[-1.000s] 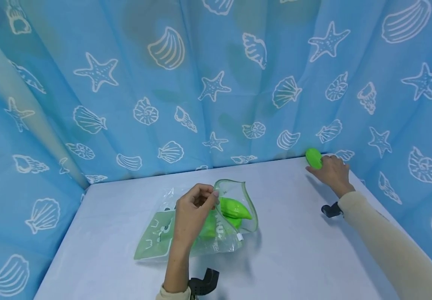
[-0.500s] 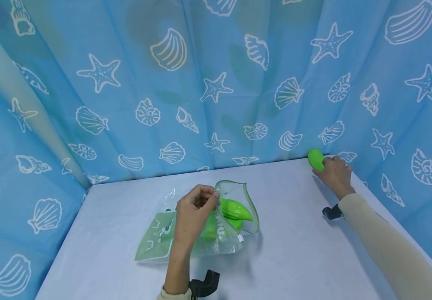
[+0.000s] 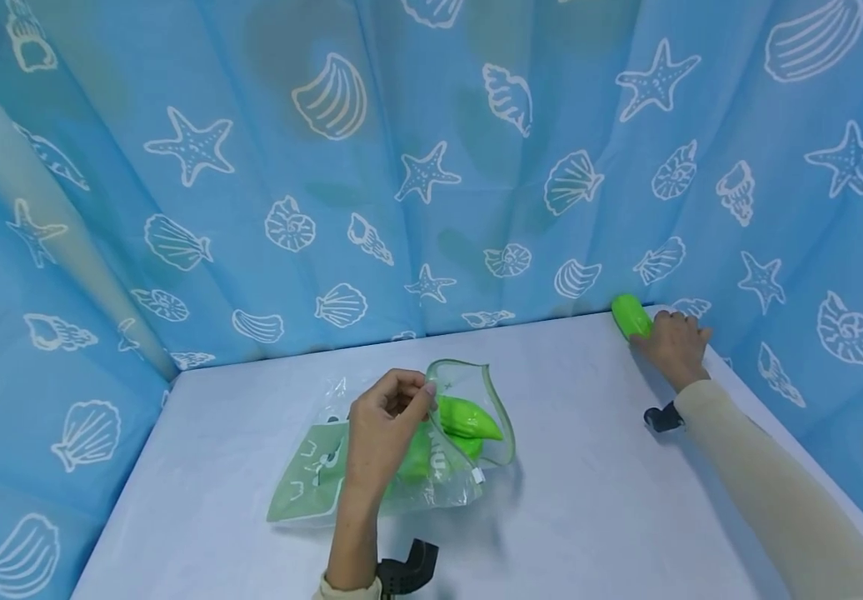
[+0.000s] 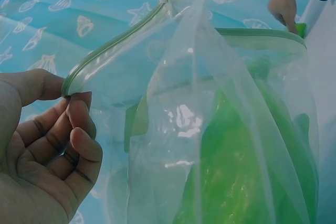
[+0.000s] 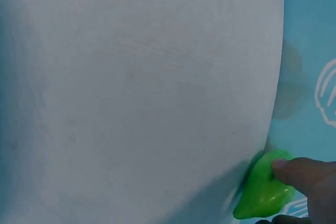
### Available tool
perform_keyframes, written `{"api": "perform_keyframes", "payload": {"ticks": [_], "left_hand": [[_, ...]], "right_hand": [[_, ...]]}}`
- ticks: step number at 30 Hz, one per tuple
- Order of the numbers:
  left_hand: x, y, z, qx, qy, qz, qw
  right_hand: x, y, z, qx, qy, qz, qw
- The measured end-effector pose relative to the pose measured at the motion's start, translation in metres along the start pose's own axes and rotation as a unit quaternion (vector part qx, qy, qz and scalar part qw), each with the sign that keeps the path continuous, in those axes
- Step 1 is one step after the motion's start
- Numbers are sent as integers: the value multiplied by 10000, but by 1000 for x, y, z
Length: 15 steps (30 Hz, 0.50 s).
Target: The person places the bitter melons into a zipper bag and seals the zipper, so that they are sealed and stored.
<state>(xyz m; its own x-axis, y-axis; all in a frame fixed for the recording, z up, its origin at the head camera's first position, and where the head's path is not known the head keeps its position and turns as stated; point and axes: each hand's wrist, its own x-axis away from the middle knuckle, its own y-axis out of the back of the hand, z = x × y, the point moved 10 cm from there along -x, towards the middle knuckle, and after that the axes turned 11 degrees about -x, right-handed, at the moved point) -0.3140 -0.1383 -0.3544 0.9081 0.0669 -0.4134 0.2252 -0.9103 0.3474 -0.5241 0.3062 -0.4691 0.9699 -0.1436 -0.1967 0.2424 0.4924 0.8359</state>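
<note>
In the head view my left hand (image 3: 390, 421) pinches the green-edged mouth of a clear zipper bag (image 3: 431, 492) between thumb and forefinger. The left wrist view shows the bag's green rim (image 4: 113, 43) caught in that pinch, with the mouth gaping. Glossy bright-green pointed fruits (image 3: 469, 418) lie inside, partly veiled by the plastic. At the table's far right corner my right hand (image 3: 675, 343) grips another glossy green mango-like fruit (image 3: 631, 316). Its pointed end and my thumb on it show in the right wrist view; my other fingers are mostly hidden there.
A white table (image 3: 566, 467) carries the bag left of centre. Blue curtains (image 3: 476, 167) printed with white shells and starfish hang behind it and at both sides, close to the table's edges. Black wrist cameras (image 3: 407, 567) are strapped to both wrists.
My right hand has shifted slightly right and turned on the green fruit at the far corner, so more of the fruit shows. My left hand keeps its pinch on the bag.
</note>
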Motion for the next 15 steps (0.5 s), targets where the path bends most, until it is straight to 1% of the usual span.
{"api": "perform_keyframes", "payload": {"ticks": [3, 10, 12, 15], "left_hand": [[0, 0, 1, 15, 38, 3, 10000], [0, -1, 1, 98, 62, 9, 9999], [0, 0, 0, 71, 45, -8, 10000], [-1, -1, 1, 7, 52, -10, 10000]], "right_hand": [[0, -2, -5, -94, -63, 83, 9999], [-2, 6, -12, -311, -163, 76, 9994], [-2, 9, -11, -397, -158, 37, 9991], [1, 15, -6, -471, -33, -69, 9989]]}}
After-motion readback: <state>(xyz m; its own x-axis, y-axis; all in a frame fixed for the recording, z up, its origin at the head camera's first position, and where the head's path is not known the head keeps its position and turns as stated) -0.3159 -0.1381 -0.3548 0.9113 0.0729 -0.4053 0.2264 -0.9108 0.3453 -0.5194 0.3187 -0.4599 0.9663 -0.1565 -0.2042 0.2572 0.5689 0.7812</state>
